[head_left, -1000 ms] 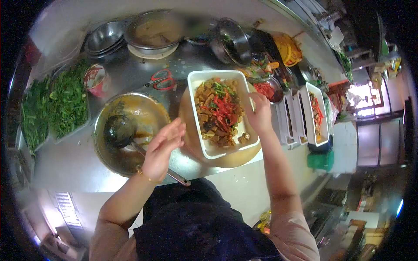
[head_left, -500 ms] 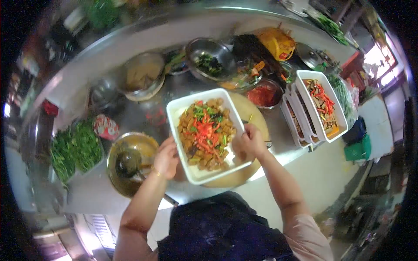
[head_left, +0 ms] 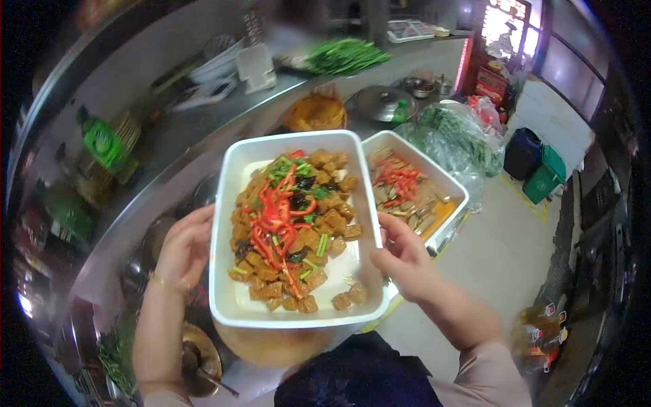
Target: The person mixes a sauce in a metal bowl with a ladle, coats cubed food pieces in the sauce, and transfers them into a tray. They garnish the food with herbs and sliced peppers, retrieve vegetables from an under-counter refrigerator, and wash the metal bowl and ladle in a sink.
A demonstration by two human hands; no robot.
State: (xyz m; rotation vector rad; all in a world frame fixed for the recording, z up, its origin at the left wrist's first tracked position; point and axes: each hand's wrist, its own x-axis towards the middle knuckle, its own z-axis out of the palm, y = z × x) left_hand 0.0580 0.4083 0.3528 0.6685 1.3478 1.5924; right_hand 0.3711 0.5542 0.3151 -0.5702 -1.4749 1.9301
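Since half a second ago, the white serving tray [head_left: 349,268] has shifted toward the second white tray [head_left: 430,169] and now looms larger in the view, with the second tray's near-left part hidden behind it. It is held up in front of the body, above a round board [head_left: 271,342]. The left hand [head_left: 186,247] grasps the left wall, its fingertips out of sight behind it; the right hand [head_left: 405,256] grips the opposite wall, thumb against the outer side. To carry this well, I would keep both walls level, since the brown cubes [head_left: 332,220] near the bare right corner could slide, and hold the underside clear of the neighbouring rim; whether the two trays touch, I cannot tell. Counting: two hands, two trays with their contents showing, one round board, one metal bowl with one ladle [head_left: 200,353] at lower left, one lidded pan [head_left: 380,103] and one green bin [head_left: 546,176] beside one dark bin [head_left: 521,152]. Cubes and red pepper strips [head_left: 274,210] overlap too much to number, and both trays carry such strips.
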